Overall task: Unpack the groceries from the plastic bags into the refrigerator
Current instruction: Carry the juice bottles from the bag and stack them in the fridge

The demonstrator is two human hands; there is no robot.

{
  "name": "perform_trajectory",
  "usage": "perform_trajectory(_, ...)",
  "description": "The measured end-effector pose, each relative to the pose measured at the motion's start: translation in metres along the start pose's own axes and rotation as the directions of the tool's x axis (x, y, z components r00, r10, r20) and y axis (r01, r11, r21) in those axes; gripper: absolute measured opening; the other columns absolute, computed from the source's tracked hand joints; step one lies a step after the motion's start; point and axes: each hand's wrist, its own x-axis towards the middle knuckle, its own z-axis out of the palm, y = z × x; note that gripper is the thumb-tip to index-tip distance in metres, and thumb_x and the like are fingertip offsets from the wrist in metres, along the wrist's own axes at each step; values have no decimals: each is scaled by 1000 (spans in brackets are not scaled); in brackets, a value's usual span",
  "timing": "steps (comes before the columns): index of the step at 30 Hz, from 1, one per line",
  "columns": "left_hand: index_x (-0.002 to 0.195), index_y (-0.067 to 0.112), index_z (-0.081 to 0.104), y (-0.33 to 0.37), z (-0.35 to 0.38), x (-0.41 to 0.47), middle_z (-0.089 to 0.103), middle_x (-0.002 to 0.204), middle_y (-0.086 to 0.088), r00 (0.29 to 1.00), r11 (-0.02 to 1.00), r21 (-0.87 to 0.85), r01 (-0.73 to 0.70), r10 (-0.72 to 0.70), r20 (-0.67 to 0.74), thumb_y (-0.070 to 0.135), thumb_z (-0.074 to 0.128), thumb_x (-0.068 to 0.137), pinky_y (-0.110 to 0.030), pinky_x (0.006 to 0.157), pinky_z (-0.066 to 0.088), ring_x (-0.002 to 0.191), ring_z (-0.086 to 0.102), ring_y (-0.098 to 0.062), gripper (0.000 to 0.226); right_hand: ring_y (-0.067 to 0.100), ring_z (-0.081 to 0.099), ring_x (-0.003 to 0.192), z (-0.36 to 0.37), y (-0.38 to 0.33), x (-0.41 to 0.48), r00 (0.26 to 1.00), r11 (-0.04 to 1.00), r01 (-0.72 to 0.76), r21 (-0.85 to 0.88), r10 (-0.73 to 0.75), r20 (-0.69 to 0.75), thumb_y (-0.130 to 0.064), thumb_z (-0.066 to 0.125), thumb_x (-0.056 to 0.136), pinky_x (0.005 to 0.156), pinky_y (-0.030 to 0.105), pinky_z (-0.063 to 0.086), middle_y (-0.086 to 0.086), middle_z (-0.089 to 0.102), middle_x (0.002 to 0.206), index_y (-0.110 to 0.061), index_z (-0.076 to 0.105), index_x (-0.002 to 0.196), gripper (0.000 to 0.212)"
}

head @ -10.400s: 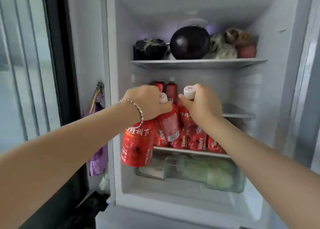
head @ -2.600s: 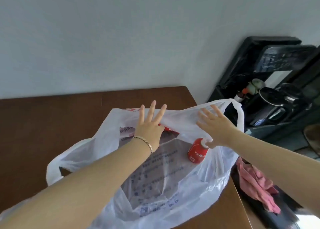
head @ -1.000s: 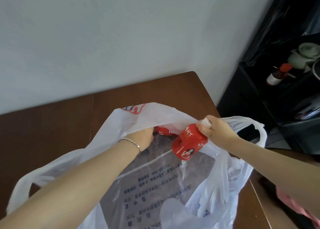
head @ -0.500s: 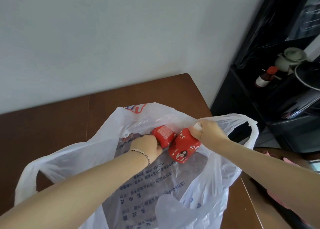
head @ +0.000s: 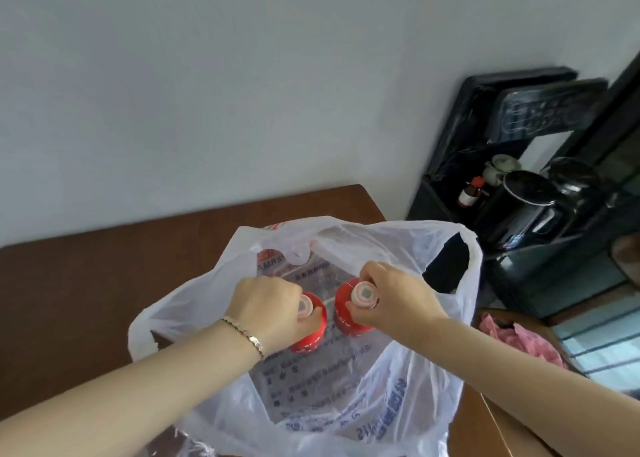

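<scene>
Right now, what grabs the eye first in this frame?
Two red bottles, one in the left hand and one in the right hand, each gripped near its pale cap, over the open white plastic bag in the centre. The bag sits on a brown table against a plain wall. At right stands a dark shelf with a black kettle.

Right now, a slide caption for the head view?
Both hands lift red bottles, left and right, from a white plastic bag.

Your forearms are bare, with no sleeves showing. Your left wrist wears a thin bracelet (head: 246, 333) (metallic links, gold-toned). Your right wrist carries nothing.
</scene>
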Motion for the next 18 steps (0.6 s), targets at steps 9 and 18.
perform_trajectory(9,81,21,35,4,-59,-80,59,88,2,876,941,33,-338,327,-353,53,44,82,-24,55,31,74,58,-18,33,7,57,69,-41,-79,-127,936,975,-195,108,218,-277,-42,71,64,63,31,55,-15,54,78,-29,55,85,29)
perform_trajectory(18,63,22,24,154,-94,-177,38,63,6,581,603,-58,-795,731,-358,43,53,74,-29,52,25,59,38,-17,37,13,59,68,-76,-74,-344,652,807,-556,198,571,-499,-43,69,70,59,30,56,-13,56,77,-24,57,82,26)
